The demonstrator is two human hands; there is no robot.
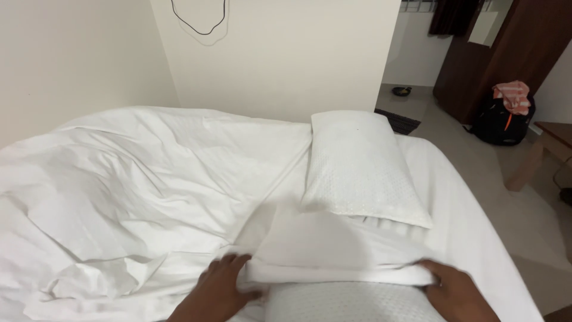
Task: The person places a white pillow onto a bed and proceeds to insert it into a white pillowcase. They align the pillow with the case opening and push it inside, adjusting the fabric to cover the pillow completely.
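Both my hands are at the near edge of a white bed (476, 226). My left hand (217, 289) grips the left end of a folded white sheet edge (333, 250), fingers curled over the cloth. At the fold's right end, my right hand (456, 292) holds the same cloth. The fold lies across a textured white pillow (351, 304) just in front of me. A second textured white pillow (357, 167) lies farther up the bed, touching the fold's far side.
A rumpled white duvet (131, 179) covers the bed's left half, against cream walls. On the floor to the right stand a black backpack (500, 122) with a striped cloth on top, a dark wooden wardrobe (494, 53), a wooden table corner (551, 143) and a dark mat (399, 121).
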